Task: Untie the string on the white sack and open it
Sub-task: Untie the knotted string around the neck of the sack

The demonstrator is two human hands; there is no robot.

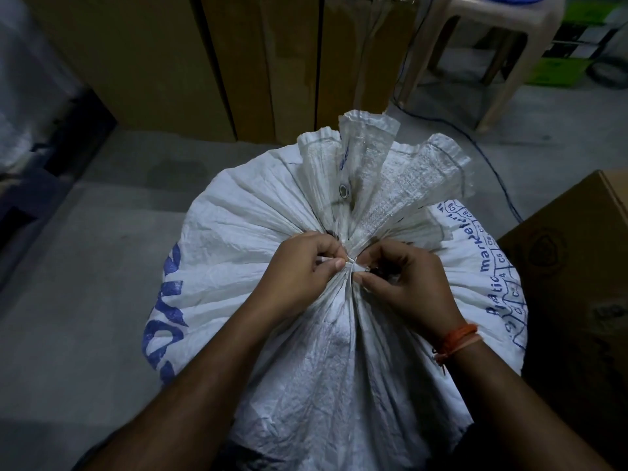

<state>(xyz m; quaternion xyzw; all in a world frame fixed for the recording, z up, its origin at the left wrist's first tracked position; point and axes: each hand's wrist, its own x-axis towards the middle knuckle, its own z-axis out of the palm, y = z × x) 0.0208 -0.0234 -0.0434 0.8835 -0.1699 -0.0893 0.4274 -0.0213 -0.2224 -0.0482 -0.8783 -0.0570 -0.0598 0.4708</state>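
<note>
A full white woven sack (258, 232) with blue print stands on the floor right below me. Its neck is gathered tight and its frilled mouth (380, 164) fans upward behind the tie. A thin white string (351, 266) binds the neck. My left hand (299, 266) pinches the string's knot from the left with thumb and fingers. My right hand (404, 277), with an orange thread band on its wrist, pinches the same knot from the right. The knot itself is mostly hidden between my fingertips.
Tall brown cardboard boxes (190, 62) stand behind the sack. Another cardboard box (577, 253) sits close at the right. A beige plastic stool (482, 56) stands at the back right, with a blue cable (489, 164) trailing over the grey floor (85, 283).
</note>
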